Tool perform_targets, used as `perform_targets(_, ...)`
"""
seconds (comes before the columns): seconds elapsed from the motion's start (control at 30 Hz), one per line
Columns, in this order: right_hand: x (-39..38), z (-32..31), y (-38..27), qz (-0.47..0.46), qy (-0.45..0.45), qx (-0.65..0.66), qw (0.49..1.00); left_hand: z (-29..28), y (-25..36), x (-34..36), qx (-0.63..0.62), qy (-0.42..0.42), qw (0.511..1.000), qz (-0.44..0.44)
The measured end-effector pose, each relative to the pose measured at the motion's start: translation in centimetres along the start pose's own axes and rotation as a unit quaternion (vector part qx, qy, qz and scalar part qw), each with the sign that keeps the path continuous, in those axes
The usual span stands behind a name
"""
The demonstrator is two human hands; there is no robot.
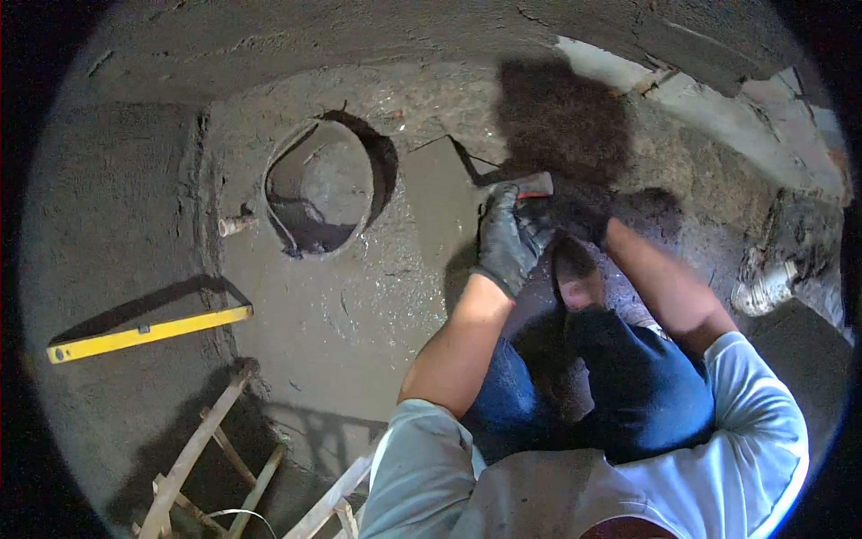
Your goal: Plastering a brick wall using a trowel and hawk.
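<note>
Left hand (510,235) is clasping a grey-and-red tool (536,186), right hand (579,214) alongside is hiding its grip, can't tell, and wet floor (386,278) below could be causing slips!

Room between bucket (287,175) and left hand (507,238) — ladder (198,440) blocks lower left.

No readable lettering, no legible labels, numbers, brands or signs
</note>
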State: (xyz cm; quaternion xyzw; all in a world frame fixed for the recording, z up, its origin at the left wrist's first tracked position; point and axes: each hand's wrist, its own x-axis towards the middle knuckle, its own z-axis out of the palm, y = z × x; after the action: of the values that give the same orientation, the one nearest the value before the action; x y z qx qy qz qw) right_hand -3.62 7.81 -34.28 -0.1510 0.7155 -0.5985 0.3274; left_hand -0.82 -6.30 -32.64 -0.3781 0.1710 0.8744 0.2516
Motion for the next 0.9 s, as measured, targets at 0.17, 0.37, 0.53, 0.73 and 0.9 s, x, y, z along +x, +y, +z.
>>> perform_targets(0.17, -0.9, 1.4, 2.3, 0.083, 0.017, 0.172, 0.981, -0.3, 1.5, -2.0, 0.091, 0.008, 0.996, -0.010)
perform_targets(0.37, -1.9, 0.7, 2.9, 0.129, 0.033, 0.178, 0.975, -9.6, 13.8, -5.8, 0.389, 0.226, 0.688, 0.569)
perform_targets(0.53, -5.1, 0.1, 7.3, 0.201, 0.051, 0.053, 0.977, -20.3, 30.4, -7.9, 0.627, 0.521, 0.257, 0.518)
perform_targets(0.73, -8.2, 1.5, 6.2, 0.166, 0.096, 0.141, 0.971, -25.3, 38.5, -5.7, 0.867, 0.282, 0.356, 0.204)
perform_targets(0.9, -12.4, 2.3, 7.0, 0.056, 0.097, 0.010, 0.994, -26.4, 33.1, -7.7, 0.657, 0.312, 0.647, 0.230)
